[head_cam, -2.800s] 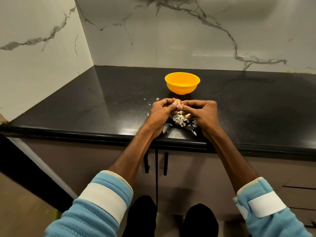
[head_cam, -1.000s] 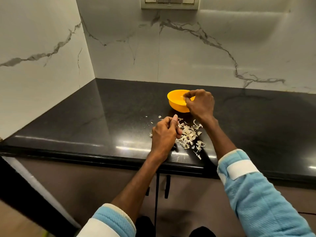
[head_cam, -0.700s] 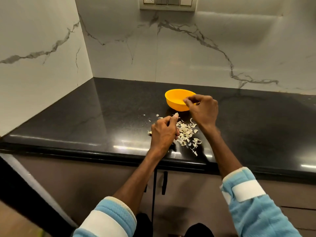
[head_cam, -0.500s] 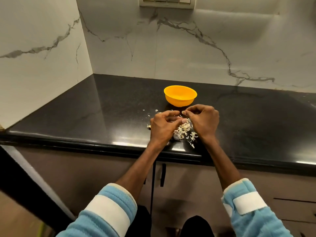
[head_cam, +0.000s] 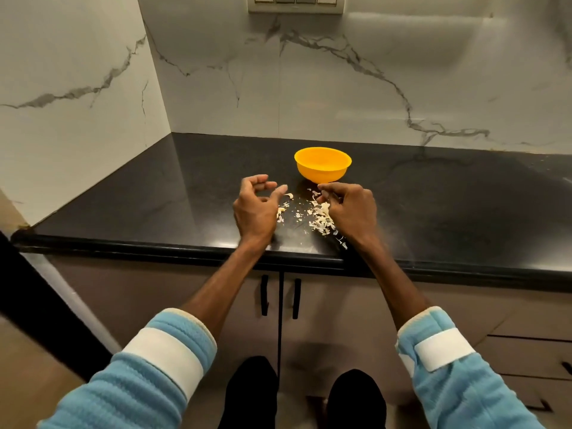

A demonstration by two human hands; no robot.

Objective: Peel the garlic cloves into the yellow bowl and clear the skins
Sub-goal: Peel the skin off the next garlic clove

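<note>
On the left a marble wall (head_cam: 77, 119) meets the black counter (head_cam: 139, 199). The counter's rounded front edge (head_cam: 123, 246) runs across just under both wrists. A broad stretch of dark stone lies between that wall and the left hand (head_cam: 255, 209). That hand is over the counter with its palm turned inward. Its fingers are loosely curled and spread apart, and thumb and forefinger are parted with nothing between them. Just to its right, garlic skins (head_cam: 320, 219) lie in a pale scattered heap on the stone, near the front edge and between the 2 hands. Behind the heap, toward the back wall, the yellow bowl (head_cam: 322, 165) stands upright. What it holds I cannot make out. The right hand (head_cam: 351, 210) sits knuckles up at the heap's right side, touching the skins, with its fingers curled in close together. Whether they pinch anything I cannot tell. Beyond it the counter carries on, dark, to the right.
</note>
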